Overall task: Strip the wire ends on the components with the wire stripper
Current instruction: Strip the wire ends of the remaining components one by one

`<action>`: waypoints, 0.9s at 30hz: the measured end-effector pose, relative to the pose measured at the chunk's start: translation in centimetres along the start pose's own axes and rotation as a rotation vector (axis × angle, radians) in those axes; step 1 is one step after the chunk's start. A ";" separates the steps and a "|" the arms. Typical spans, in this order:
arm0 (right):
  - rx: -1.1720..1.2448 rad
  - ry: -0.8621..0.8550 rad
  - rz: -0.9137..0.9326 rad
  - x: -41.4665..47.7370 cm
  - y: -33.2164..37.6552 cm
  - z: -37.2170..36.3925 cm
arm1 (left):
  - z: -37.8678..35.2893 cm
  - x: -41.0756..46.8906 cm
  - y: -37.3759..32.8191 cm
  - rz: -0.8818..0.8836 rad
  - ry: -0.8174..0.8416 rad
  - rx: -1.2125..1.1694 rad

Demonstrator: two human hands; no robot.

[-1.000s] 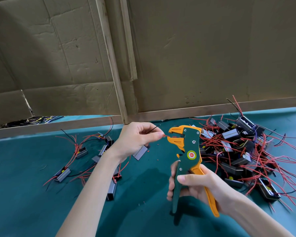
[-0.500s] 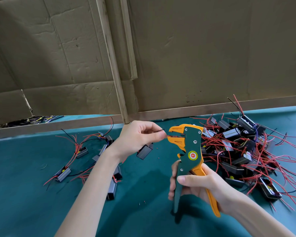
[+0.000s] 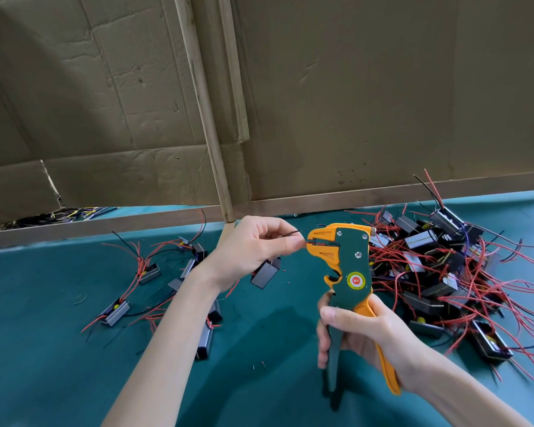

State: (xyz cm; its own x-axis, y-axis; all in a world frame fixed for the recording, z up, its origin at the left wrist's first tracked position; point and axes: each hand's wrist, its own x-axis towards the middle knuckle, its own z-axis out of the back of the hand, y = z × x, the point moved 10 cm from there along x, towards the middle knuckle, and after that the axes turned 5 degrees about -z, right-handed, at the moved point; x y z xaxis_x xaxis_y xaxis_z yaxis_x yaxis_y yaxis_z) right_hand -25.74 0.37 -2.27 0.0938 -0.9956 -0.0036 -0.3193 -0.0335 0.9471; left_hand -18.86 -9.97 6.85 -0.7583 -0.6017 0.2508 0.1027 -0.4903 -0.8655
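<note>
My right hand [image 3: 361, 337] grips the handles of the green and orange wire stripper [image 3: 349, 272], held upright with its orange jaws pointing left. My left hand [image 3: 253, 251] pinches a thin black wire [image 3: 290, 233] just left of the jaws, and the wire end sits between them. A small dark box-shaped component [image 3: 265, 272] hangs below my left hand. A big pile of components with red wires [image 3: 444, 272] lies on the right. A smaller group of components [image 3: 154, 278] lies on the left.
The work surface is a teal mat [image 3: 43, 365]. A cardboard wall [image 3: 352, 87] with a wooden strip [image 3: 204, 103] closes off the back. Small bits of cut insulation [image 3: 259, 365] lie on the mat near the front.
The component under my left hand has swung up a little. My left hand has brought the wire end into the stripper jaws. The stripper has barely moved.
</note>
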 end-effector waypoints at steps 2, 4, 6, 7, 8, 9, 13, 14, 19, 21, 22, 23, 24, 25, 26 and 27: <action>-0.003 -0.015 0.003 0.0 0.0 0.1 | 0.1 0.0 0.0 -0.002 -0.010 0.004; -0.005 -0.026 0.002 0.0 0.0 0.2 | 0.2 -0.1 0.0 -0.002 -0.012 0.001; -0.011 -0.024 0.000 -0.1 0.0 0.2 | 0.2 0.0 0.0 -0.002 -0.009 0.006; -0.015 -0.022 -0.002 -0.1 0.0 0.1 | 0.2 -0.1 0.0 -0.003 -0.006 0.008; -0.018 -0.022 -0.004 -0.1 0.0 0.1 | 0.2 0.0 -0.1 -0.004 -0.004 0.007; -0.019 -0.023 -0.006 -0.1 0.0 0.1 | 0.2 0.0 -0.1 -0.005 -0.003 0.007; -0.015 -0.023 -0.015 0.0 0.0 0.2 | 0.1 0.0 0.0 -0.003 -0.005 0.016; -0.012 -0.023 -0.018 0.0 -0.1 0.2 | 0.2 0.0 0.1 0.000 -0.008 0.015; -0.003 -0.028 -0.026 0.0 -0.2 0.2 | -0.1 0.1 0.1 -0.001 0.004 -0.002; 0.002 -0.033 -0.029 0.0 -0.3 0.3 | -0.2 0.1 0.0 -0.006 0.013 -0.005; 0.005 -0.037 -0.029 0.0 -0.3 0.3 | -0.2 0.1 0.1 -0.008 0.016 -0.008; 0.008 -0.042 -0.030 0.0 -0.4 0.3 | -0.2 0.1 0.1 -0.009 0.017 -0.012; 0.012 -0.048 -0.031 0.0 -0.4 0.3 | -0.3 0.1 0.1 -0.010 0.018 -0.017; 0.012 -0.052 -0.033 0.0 -0.4 0.4 | -0.3 0.1 0.2 -0.010 0.018 -0.020; 0.009 -0.053 -0.034 0.0 -0.5 0.4 | -0.4 0.2 0.2 -0.010 0.019 -0.020; 0.005 -0.052 -0.036 0.0 -0.5 0.4 | -0.4 0.2 0.3 -0.010 0.020 -0.018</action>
State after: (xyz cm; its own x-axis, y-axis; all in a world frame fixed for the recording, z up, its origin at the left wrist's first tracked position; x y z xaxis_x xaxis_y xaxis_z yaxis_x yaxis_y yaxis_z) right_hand -25.93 0.35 -2.83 0.0559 -0.9970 -0.0544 -0.3212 -0.0695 0.9445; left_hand -19.26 -9.93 6.46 -0.7720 -0.5841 0.2506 0.0841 -0.4846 -0.8707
